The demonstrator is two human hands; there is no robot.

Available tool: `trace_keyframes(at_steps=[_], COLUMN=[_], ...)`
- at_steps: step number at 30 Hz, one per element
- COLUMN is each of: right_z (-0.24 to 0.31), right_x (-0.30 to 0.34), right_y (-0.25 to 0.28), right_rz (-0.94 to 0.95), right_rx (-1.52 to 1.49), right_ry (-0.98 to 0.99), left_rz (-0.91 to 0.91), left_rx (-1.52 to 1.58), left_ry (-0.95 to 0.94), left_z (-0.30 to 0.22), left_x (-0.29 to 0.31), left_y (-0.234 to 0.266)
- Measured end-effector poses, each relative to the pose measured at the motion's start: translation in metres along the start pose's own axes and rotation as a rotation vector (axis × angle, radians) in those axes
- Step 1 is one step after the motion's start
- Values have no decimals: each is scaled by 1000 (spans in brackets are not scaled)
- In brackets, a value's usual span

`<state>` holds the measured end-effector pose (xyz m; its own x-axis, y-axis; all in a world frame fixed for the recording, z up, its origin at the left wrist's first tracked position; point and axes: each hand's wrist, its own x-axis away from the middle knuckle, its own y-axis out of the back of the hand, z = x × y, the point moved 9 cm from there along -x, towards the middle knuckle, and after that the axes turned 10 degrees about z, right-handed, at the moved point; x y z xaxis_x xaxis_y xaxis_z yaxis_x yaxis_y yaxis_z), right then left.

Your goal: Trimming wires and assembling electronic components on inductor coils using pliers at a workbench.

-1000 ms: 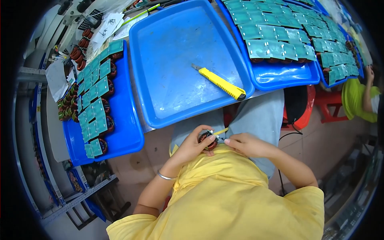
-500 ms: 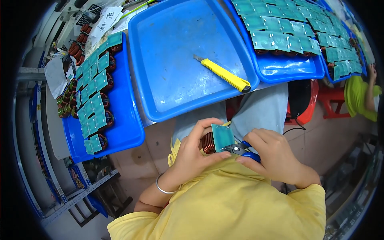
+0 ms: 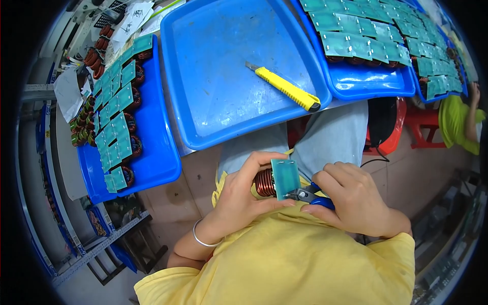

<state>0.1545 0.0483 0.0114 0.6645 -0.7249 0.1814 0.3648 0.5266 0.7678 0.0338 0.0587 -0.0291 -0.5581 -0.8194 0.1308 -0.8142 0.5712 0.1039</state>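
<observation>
Above my lap, my left hand (image 3: pixel 247 190) is closed around a copper-wound toroidal coil (image 3: pixel 264 182) fixed to a green circuit board (image 3: pixel 286 178). The board stands nearly upright, its flat side with small metal pins turned to the right. My right hand (image 3: pixel 351 198) grips blue-handled wire cutters (image 3: pixel 321 202). Their grey jaws rest at the lower edge of the board, by a pin there; whether the blades are closed on it I cannot tell. Beyond my hands, a yellow utility knife (image 3: pixel 287 89) lies in a large blue tray (image 3: pixel 183 129), its blade end pointing to the far left.
At left, a blue tray (image 3: pixel 161 157) carries rows of coils topped with green boards (image 3: pixel 114 137). Another blue tray (image 3: pixel 373 89) at right holds many more. Loose coils and papers (image 3: pixel 133 21) lie far left. A co-worker's green sleeve (image 3: pixel 452 114) and red stools (image 3: pixel 424 127) appear at right.
The board has turned slightly and shifted a little right and down, with the cutters moving along with it. Both hands keep their holds. The view has tilted slightly.
</observation>
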Motion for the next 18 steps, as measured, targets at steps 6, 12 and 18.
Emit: trace_keyframes(at_steps=[6,12,18], right_z=[-2,-44,-108], right_x=[-3,-22,-40], right_y=[-3,-45,-135], right_rz=[19,134,588], right_rx=[14,-211,-752], right_ry=[5,-81,-418], left_rz=[6,-3,75], left_rx=[-21,156,490], left_ry=[8,255,693], left_z=[2,57,160], left_x=[-2,-6,5], left_y=[-1,-5,-27])
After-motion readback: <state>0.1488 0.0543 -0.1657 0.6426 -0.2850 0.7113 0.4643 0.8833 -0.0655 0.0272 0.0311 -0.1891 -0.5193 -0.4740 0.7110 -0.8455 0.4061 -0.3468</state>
